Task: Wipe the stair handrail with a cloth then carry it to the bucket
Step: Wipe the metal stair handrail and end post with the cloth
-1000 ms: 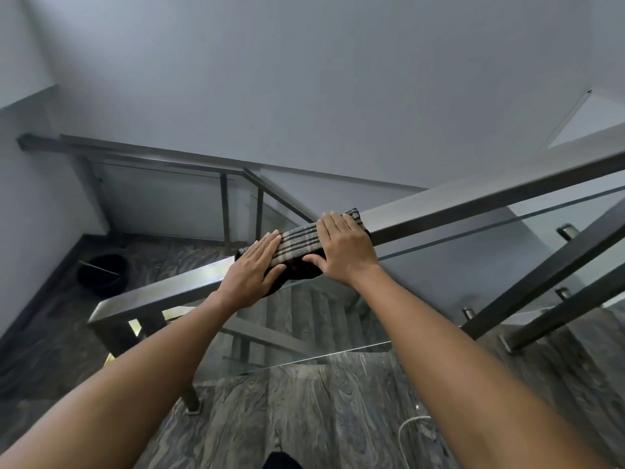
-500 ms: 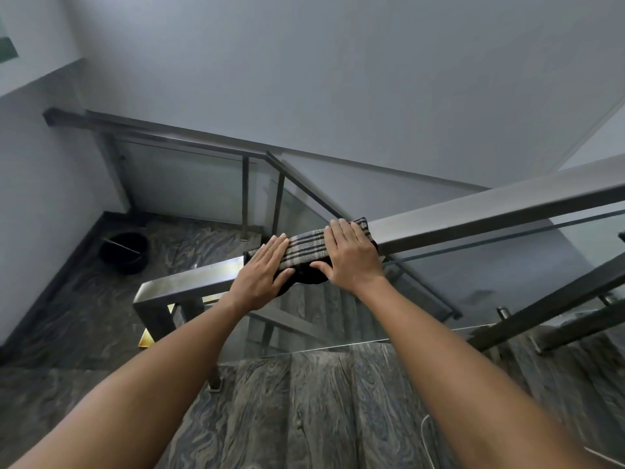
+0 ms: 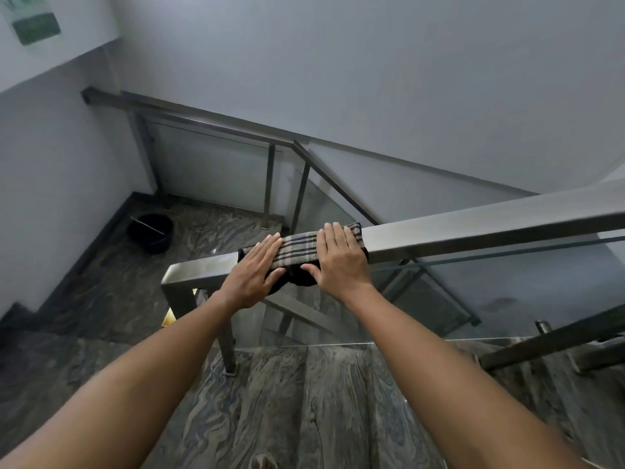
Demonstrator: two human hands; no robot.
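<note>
Both bare forearms reach forward from the bottom corners of the view and converge toward the centre. The left hand (image 3: 253,273) lies palm down, fingers (image 3: 269,247) held straight and close together, pointing toward 1 o'clock, with the thumb spread out to the right. The right hand (image 3: 340,257) sits just beside it at 3 o'clock, also palm down, its fingers pointing toward 12 o'clock and its thumb curled downward and toward the left hand. Neither hand is closed into a fist; both press flat.
</note>
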